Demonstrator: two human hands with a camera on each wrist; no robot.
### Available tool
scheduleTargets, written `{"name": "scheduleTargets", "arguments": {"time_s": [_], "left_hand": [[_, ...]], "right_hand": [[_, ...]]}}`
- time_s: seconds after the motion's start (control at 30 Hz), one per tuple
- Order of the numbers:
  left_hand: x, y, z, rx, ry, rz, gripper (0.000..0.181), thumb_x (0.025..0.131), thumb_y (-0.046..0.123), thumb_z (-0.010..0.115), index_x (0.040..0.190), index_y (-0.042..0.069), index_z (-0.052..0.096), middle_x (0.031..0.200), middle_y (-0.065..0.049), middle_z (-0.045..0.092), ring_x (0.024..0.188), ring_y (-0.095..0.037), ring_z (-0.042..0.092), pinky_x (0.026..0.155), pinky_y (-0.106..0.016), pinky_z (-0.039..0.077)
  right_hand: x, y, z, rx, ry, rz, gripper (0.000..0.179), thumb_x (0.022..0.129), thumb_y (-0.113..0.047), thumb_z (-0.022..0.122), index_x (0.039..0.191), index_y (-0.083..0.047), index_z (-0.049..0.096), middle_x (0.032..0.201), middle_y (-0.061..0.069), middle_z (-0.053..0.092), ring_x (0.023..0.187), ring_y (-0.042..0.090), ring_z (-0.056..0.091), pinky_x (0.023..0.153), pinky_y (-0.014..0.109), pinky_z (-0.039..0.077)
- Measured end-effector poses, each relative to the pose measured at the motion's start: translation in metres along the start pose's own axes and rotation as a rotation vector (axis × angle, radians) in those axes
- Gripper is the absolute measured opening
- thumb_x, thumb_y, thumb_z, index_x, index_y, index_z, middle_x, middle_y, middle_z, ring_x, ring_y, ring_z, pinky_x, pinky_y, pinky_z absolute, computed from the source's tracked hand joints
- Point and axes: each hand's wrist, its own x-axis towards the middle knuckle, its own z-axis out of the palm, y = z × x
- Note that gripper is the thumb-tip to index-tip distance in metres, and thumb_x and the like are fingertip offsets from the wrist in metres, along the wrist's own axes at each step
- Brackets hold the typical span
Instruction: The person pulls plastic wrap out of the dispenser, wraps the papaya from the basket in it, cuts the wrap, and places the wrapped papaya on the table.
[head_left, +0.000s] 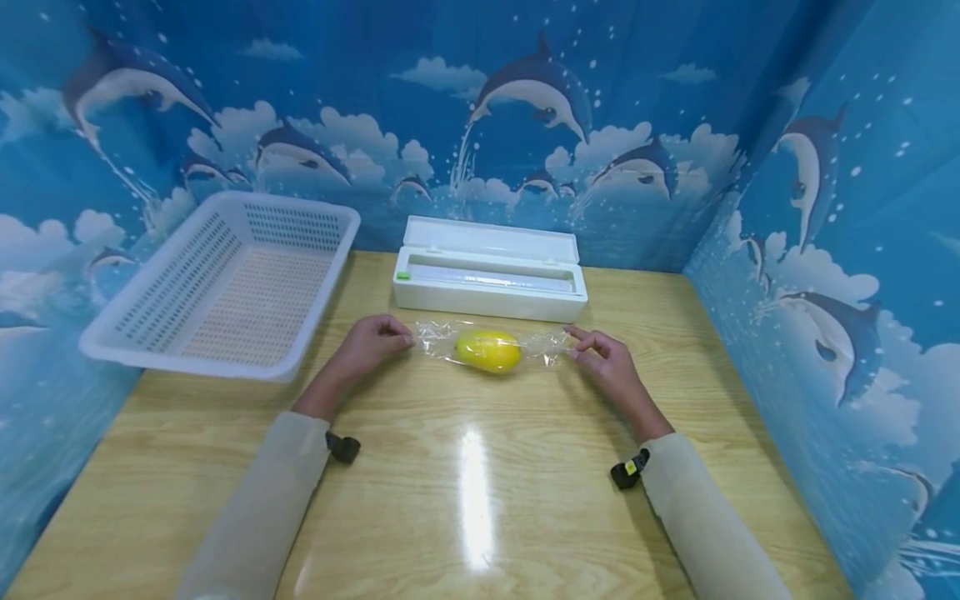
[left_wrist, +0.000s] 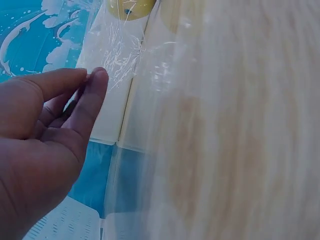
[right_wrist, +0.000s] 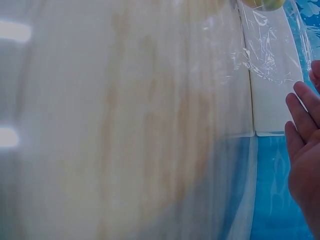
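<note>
On the table (head_left: 555, 467), a white basket (head_left: 191, 361) is placed left of the left hand (head_left: 367, 348). Beyond both hands, a white box (head_left: 483, 301) is set open. Between them, clear film (head_left: 435, 339) is pinched by the left thumb and finger; whether it is gripped by the right hand (head_left: 609, 362), fingers nearly straight, cannot be told. Midway, a yellow fruit (head_left: 487, 351) is wrapped.

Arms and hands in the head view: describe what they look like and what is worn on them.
The left sleeve and right sleeve are long, plain and pale greyish-beige. A small black device sits at each wrist, left and right, the right one showing a yellow patch. Both hands, left and right, are ungloved.
</note>
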Motion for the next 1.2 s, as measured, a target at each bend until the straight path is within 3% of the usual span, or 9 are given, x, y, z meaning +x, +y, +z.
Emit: {"name": "scheduleTargets", "arguments": {"time_s": [0.17,0.4,0.67,0.8,0.97,1.2], "left_hand": [[0.003,-0.001,0.003,0.097,-0.002,-0.017,0.014,0.092,0.011,0.07,0.102,0.001,0.069,0.102,-0.013,0.07,0.094,-0.025,0.063,0.089,-0.037,0.054],[0.008,0.002,0.009,0.206,0.009,-0.054,0.014,0.091,0.012,0.068,0.101,0.002,0.07,0.1,-0.013,0.069,0.093,-0.026,0.063,0.089,-0.041,0.054],[0.013,0.005,0.017,0.287,0.003,-0.065,0.013,0.092,0.014,0.068,0.101,0.005,0.071,0.107,-0.014,0.069,0.101,-0.03,0.063,0.097,-0.047,0.051],[0.018,0.007,0.02,0.363,0.003,-0.059,0.014,0.093,0.016,0.067,0.102,0.006,0.072,0.108,-0.014,0.07,0.103,-0.031,0.064,0.098,-0.047,0.051],[0.025,0.009,0.025,0.426,0.005,-0.101,0.018,0.094,0.018,0.065,0.106,0.006,0.072,0.112,-0.013,0.071,0.106,-0.031,0.064,0.1,-0.048,0.05],[0.032,0.013,0.027,0.536,-0.012,-0.137,0.02,0.095,0.026,0.064,0.107,0.012,0.073,0.116,-0.01,0.071,0.109,-0.03,0.063,0.102,-0.051,0.047]], "right_hand": [[0.002,0.002,0.002,-0.052,-0.008,0.007,0.006,0.094,-0.009,0.068,0.09,-0.005,0.065,0.138,0.016,0.062,0.137,0.037,0.05,0.12,0.056,0.03],[0.005,0.005,0.006,-0.163,-0.042,0.024,0.01,0.093,-0.01,0.07,0.096,0.0,0.069,0.124,0.018,0.068,0.123,0.036,0.058,0.111,0.054,0.043],[0.009,0.003,0.008,-0.367,-0.088,0.08,0.023,0.095,-0.022,0.069,0.107,-0.004,0.074,0.117,0.017,0.066,0.117,0.035,0.058,0.106,0.055,0.044],[0.011,0.002,0.009,-0.429,-0.109,0.065,0.025,0.096,-0.023,0.068,0.11,-0.003,0.075,0.117,0.017,0.067,0.115,0.035,0.06,0.103,0.054,0.047],[0.013,0.0,0.01,-0.481,-0.114,0.025,0.024,0.096,-0.022,0.068,0.11,-0.003,0.075,0.112,0.016,0.071,0.111,0.034,0.062,0.1,0.052,0.048],[0.016,-0.003,0.014,-0.607,-0.105,-0.002,0.024,0.098,-0.027,0.065,0.107,-0.007,0.077,0.107,0.011,0.075,0.105,0.03,0.064,0.105,0.051,0.04]]}}
